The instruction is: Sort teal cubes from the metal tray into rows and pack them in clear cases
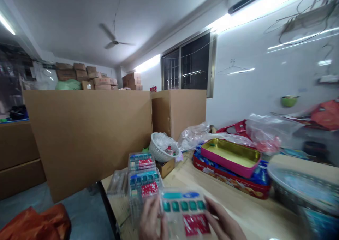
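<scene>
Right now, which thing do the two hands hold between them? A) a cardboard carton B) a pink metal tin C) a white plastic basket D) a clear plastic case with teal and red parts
D. The left hand and right hand grasp the clear plastic case at its sides.

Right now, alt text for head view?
Left hand and right hand hold a clear plastic case of teal and red items over a wooden table, near similar cases and a pink tin tray. Large cardboard sheets stand beyond.

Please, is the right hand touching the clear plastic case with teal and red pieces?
Touching: the head view shows the right hand with its fingers pressed against the edge of the clear plastic case.
</scene>
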The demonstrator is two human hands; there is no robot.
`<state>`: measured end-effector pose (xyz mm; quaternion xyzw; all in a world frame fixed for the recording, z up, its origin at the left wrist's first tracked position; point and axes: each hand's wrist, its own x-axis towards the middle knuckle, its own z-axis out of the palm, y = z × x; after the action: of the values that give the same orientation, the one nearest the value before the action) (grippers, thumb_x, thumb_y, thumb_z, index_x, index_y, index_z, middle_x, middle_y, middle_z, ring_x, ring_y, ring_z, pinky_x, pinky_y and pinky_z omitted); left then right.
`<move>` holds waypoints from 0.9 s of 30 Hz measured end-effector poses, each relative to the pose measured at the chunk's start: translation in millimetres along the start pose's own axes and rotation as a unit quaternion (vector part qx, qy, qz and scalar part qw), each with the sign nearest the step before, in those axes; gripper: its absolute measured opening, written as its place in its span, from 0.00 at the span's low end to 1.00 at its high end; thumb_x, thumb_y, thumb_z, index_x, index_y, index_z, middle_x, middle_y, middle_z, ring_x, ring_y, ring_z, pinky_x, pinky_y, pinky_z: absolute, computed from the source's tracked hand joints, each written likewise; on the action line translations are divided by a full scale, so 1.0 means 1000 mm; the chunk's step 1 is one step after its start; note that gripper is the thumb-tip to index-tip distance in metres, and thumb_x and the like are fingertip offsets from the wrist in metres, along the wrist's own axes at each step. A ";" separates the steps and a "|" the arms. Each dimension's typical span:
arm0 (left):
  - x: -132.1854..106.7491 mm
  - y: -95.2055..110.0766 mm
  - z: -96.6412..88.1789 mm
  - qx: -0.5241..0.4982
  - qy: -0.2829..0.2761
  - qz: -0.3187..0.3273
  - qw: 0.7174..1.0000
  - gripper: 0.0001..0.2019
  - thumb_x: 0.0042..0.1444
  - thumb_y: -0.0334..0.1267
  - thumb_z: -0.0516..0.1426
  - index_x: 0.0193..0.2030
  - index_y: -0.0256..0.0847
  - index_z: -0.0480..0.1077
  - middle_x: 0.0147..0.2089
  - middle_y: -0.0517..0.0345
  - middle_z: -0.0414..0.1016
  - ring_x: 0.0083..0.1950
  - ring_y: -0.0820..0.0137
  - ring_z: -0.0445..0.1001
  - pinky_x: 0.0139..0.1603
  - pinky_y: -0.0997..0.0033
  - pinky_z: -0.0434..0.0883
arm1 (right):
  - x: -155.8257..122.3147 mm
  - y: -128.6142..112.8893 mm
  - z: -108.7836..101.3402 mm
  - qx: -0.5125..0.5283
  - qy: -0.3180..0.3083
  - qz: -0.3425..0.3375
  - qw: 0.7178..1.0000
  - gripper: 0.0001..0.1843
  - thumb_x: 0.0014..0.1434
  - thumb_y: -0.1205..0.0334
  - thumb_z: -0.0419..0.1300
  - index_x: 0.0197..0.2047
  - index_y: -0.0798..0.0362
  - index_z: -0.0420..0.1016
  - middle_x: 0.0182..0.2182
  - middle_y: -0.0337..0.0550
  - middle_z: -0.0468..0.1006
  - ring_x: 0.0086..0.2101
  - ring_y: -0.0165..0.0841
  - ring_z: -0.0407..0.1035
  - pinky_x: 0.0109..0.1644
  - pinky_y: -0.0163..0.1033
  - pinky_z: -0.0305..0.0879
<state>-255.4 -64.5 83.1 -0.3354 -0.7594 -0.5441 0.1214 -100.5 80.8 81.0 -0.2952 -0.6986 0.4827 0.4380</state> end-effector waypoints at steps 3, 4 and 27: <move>0.057 0.011 -0.050 -0.002 -0.012 -0.035 0.999 0.20 0.50 0.44 0.50 0.51 0.44 0.68 0.50 0.56 0.69 0.46 0.78 0.70 0.46 0.83 0.70 | 0.044 -0.051 0.055 0.020 -0.044 -0.057 0.997 0.26 0.49 0.51 0.56 0.49 0.57 0.69 0.38 0.51 0.75 0.36 0.39 0.71 0.40 0.40 0.68; 0.073 0.011 -0.060 0.001 -0.012 -0.060 0.998 0.20 0.50 0.43 0.50 0.50 0.41 0.68 0.48 0.54 0.70 0.43 0.78 0.70 0.45 0.81 0.70 | 0.058 -0.060 0.072 0.016 -0.048 -0.075 0.996 0.25 0.49 0.52 0.56 0.48 0.59 0.69 0.36 0.51 0.75 0.35 0.38 0.70 0.40 0.40 0.67; 0.124 -0.049 -0.022 -0.101 -0.137 -0.193 0.966 0.27 0.47 0.47 0.52 0.57 0.48 0.60 0.62 0.59 0.59 0.64 0.71 0.59 0.71 0.64 0.56 | 0.084 -0.062 0.139 0.210 -0.226 0.204 0.929 0.30 0.47 0.57 0.52 0.54 0.54 0.61 0.39 0.46 0.77 0.33 0.36 0.71 0.35 0.37 0.63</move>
<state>-383.4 -46.3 122.9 -0.2645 -0.7604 -0.5798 -0.1251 -262.0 70.5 145.3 -0.2153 -0.5867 0.7512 0.2123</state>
